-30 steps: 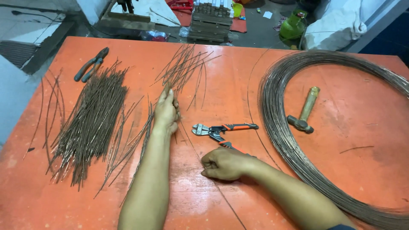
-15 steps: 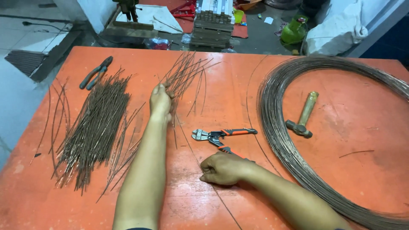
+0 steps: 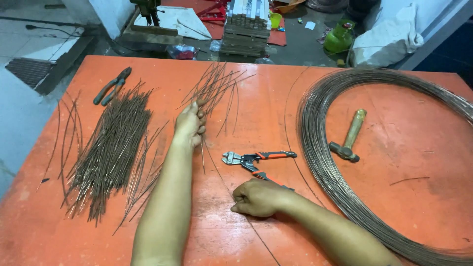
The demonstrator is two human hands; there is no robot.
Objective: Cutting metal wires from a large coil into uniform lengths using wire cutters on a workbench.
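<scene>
Left of the bolt cutters (image 3: pixel 256 160): cut wire pile (image 3: pixel 111 148), then left hand (image 3: pixel 189 123), arm stretched forward, clenched on a fanned wire bundle (image 3: pixel 214 88). Just below the cutters: right hand (image 3: pixel 256 197), loose fist, knuckles on the orange table (image 3: pixel 246 88). Right of the cutters: wire coil (image 3: pixel 320 148), hammer (image 3: pixel 350 135). Cluttered floor beyond.

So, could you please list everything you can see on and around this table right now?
table: one, orange, fills the view
wire coil: one, grey, right side
hammer: one, wooden handle, inside the coil
wire cutters: one, orange handles, centre
pliers: one, dark, far left
cut wire pile: many, brownish, left side
wire bunch: several, fanned out beyond the left hand
green bottle: one, floor behind
white sack: one, floor behind
left hand: gripping the wire bunch
right hand: closed, beside one cutter handle
</scene>
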